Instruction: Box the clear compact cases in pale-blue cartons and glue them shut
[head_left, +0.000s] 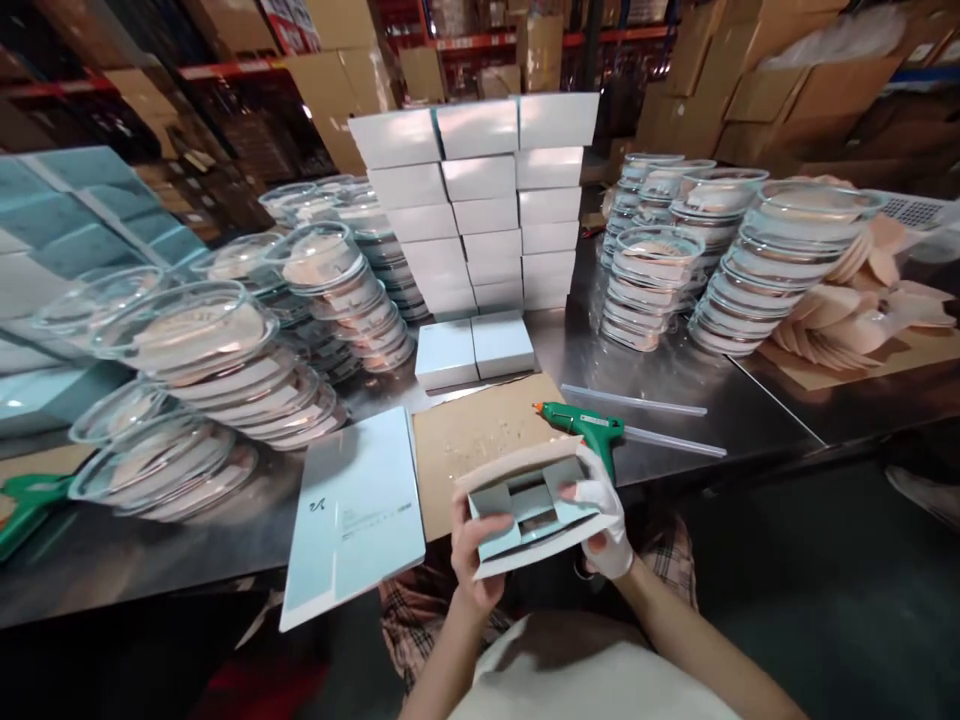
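Between both hands, above the table's front edge, is a partly folded pale blue cardboard box (493,545) with its small inner flaps turned in and its long flaps standing out. My left hand (474,545) grips its left end, thumb on a flap. My right hand (609,520), in a white glove with bare fingertips, grips the right end. Just beyond the box lies a green glue gun (592,425) with an orange tip. A piece of brown cardboard (442,415) with bits of dried glue lies under and behind. Left of it are flat pale blue box blanks (352,530).
Finished white boxes (480,205) stand stacked at the back, with two lower boxes (475,350) in front. Piles of clear round containers (217,350) flank both sides. Two clear glue sticks (637,400) lie right of the gun. Another green glue gun (30,500) is far left.
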